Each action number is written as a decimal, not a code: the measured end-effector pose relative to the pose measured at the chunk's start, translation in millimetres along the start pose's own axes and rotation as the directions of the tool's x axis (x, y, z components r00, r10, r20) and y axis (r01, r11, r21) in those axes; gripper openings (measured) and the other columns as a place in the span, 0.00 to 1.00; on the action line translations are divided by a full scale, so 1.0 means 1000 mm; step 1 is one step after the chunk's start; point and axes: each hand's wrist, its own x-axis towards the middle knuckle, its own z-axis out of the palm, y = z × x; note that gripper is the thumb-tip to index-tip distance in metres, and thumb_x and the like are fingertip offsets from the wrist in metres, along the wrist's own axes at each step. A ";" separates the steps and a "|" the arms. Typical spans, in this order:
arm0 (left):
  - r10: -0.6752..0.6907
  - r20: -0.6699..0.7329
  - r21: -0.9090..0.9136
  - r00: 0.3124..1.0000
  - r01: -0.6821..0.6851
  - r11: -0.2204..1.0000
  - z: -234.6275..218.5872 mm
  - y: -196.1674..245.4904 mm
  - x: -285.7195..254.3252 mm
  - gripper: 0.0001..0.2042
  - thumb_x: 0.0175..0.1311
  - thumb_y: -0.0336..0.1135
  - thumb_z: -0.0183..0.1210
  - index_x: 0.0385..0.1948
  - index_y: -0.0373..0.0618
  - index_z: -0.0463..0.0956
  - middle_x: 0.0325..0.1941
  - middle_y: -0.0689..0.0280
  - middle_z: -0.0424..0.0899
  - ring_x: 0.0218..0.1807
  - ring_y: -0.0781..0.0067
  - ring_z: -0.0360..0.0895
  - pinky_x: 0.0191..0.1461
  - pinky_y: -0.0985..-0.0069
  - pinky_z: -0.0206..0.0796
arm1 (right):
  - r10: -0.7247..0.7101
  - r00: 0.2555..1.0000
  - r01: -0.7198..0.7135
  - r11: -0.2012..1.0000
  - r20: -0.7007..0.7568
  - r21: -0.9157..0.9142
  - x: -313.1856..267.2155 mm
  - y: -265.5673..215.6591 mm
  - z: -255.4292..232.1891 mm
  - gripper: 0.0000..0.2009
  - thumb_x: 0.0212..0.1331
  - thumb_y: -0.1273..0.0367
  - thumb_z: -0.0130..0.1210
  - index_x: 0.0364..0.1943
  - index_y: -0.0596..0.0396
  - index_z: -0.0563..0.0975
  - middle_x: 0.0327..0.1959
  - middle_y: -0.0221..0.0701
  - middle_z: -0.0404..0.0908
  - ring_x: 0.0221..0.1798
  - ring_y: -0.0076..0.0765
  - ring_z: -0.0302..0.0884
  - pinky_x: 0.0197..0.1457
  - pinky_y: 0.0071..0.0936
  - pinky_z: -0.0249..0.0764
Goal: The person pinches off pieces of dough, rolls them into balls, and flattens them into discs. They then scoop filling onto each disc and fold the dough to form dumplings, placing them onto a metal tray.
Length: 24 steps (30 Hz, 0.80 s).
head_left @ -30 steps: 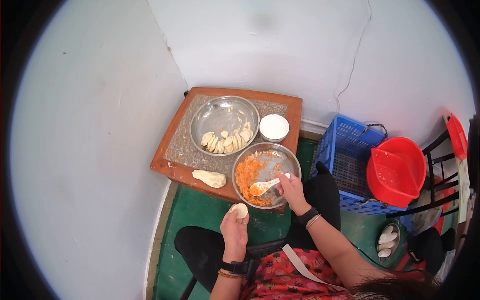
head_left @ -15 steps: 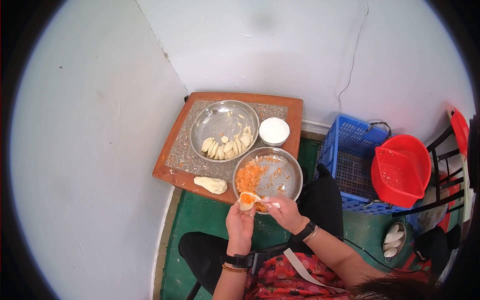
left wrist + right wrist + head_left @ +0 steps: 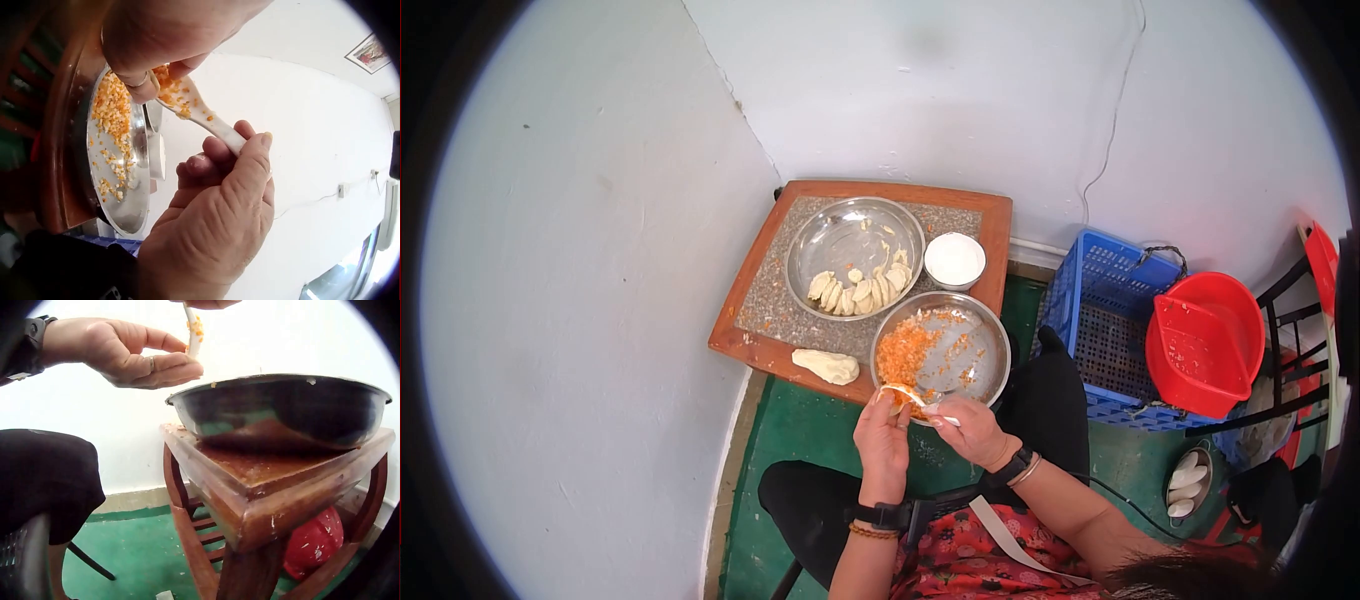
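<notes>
My left hand point(image 3: 882, 445) holds a small round dough wrapper, mostly hidden behind its fingers and the spoon. My right hand point(image 3: 968, 430) pinches the handle of a white spoon point(image 3: 215, 125). In the left wrist view, orange filling clings to the spoon's bowl, which is at the left hand's fingers. Both hands are at the near rim of a metal basin point(image 3: 985, 365), which holds chopped orange and white filling point(image 3: 905, 345). Left of the basin, a dough lump point(image 3: 826, 366) lies on the table edge. Behind it, a metal tray point(image 3: 840, 235) carries several folded dumplings point(image 3: 860, 293).
A bowl of white powder point(image 3: 955, 260) stands at the back right of the wooden table point(image 3: 740, 345). On the floor to the right are a blue crate point(image 3: 1065, 290) and a red basin point(image 3: 1210, 345). A pan with several white pieces point(image 3: 1188, 480) sits farther right.
The right hand has brought the spoon with filling from the basin to the wrapper in the left hand. The spoon has since tilted over, and the left fingers have closed in around the wrapper.
</notes>
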 end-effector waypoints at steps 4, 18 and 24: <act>0.005 -0.022 0.025 1.000 -0.005 1.000 0.000 -0.002 0.002 0.15 0.59 0.27 0.56 0.48 0.37 0.70 0.44 0.65 0.78 0.44 0.73 0.75 0.48 0.74 0.68 | 0.003 1.000 -0.003 1.000 -0.016 0.007 0.001 -0.002 -0.002 0.07 0.54 0.73 0.56 0.38 0.57 0.75 0.32 0.38 0.77 0.34 0.45 0.75 0.37 0.34 0.72; 0.072 -0.035 0.128 0.997 -0.067 0.989 0.009 -0.002 0.004 0.11 0.56 0.24 0.58 0.42 0.37 0.74 0.38 0.65 0.79 0.36 0.78 0.78 0.37 0.85 0.71 | -0.059 0.998 0.058 0.998 -0.006 -0.021 0.000 0.004 0.002 0.10 0.52 0.73 0.57 0.40 0.56 0.76 0.28 0.37 0.74 0.29 0.42 0.72 0.32 0.32 0.70; 0.065 -0.065 0.148 0.996 -0.055 0.987 0.007 -0.006 0.008 0.11 0.56 0.23 0.57 0.42 0.36 0.74 0.37 0.64 0.79 0.36 0.77 0.78 0.36 0.83 0.73 | -0.074 0.997 0.073 0.997 -0.029 -0.022 0.001 0.003 0.001 0.10 0.52 0.74 0.58 0.39 0.57 0.75 0.28 0.37 0.75 0.29 0.42 0.73 0.32 0.32 0.70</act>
